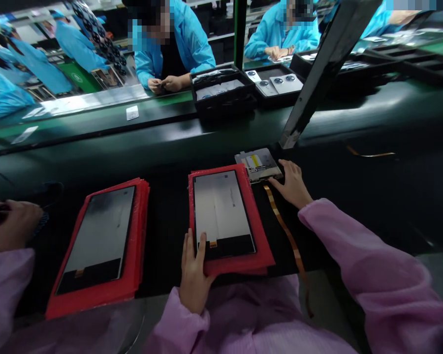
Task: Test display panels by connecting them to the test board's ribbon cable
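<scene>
Your left hand (194, 273) lies flat, thumb pressing the panel (223, 214) at its near edge. Right hand (292, 186) is spread, fingertips touching the module (259, 164) just beyond the panel's far right corner. Panel looks thin, stiff and fragile, so take it by the edges.

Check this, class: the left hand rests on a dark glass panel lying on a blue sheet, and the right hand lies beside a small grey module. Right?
No. The head view shows the dark rectangular glass panel under the left hand lying on a red sheet, not blue; the rest stands.
</scene>
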Motion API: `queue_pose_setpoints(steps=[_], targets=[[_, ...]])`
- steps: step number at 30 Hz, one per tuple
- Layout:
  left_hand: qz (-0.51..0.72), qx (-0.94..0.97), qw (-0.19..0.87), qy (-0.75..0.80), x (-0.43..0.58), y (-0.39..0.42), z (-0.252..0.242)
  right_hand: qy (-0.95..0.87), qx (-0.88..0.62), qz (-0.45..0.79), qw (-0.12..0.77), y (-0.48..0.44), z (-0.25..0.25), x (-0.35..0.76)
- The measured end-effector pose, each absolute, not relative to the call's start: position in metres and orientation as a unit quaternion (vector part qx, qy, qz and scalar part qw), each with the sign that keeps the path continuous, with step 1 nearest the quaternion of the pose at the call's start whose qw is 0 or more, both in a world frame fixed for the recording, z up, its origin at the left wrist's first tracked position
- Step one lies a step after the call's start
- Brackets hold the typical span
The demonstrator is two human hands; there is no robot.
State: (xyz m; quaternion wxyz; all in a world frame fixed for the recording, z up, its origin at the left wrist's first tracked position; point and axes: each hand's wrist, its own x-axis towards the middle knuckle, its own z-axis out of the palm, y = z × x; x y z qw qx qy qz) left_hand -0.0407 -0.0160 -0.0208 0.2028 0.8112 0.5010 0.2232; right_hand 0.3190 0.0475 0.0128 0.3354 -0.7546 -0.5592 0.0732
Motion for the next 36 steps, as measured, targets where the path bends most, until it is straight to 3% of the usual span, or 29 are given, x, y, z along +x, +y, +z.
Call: queue_pose_setpoints(steps=[7,12,19,26,32,36], targets=[[0.253,0.788,0.254,0.501,-0.045,-0.015,-0.023,-0.662,-0.657,0.267,0.245,-0.007,0.042,0.241],[0.280,0.772,0.251,0.512,-0.045,-0.016,-0.019,-0.676,-0.642,0.302,0.201,-0.012,0.052,0.213],[0.283,0.769,0.236,0.523,-0.048,-0.013,-0.022,-0.669,-0.687,0.247,0.140,0.021,0.069,0.235],[0.288,0.770,0.237,0.517,-0.048,-0.012,-0.024,-0.622,-0.765,0.156,0.062,0.068,0.048,0.236],[0.289,0.777,0.228,0.511,-0.048,-0.012,-0.025,-0.611,-0.774,0.150,0.070,0.065,0.063,0.258],[0.286,0.780,0.223,0.509,-0.047,-0.012,-0.024,-0.503,-0.854,0.120,0.067,0.053,0.069,0.318]])
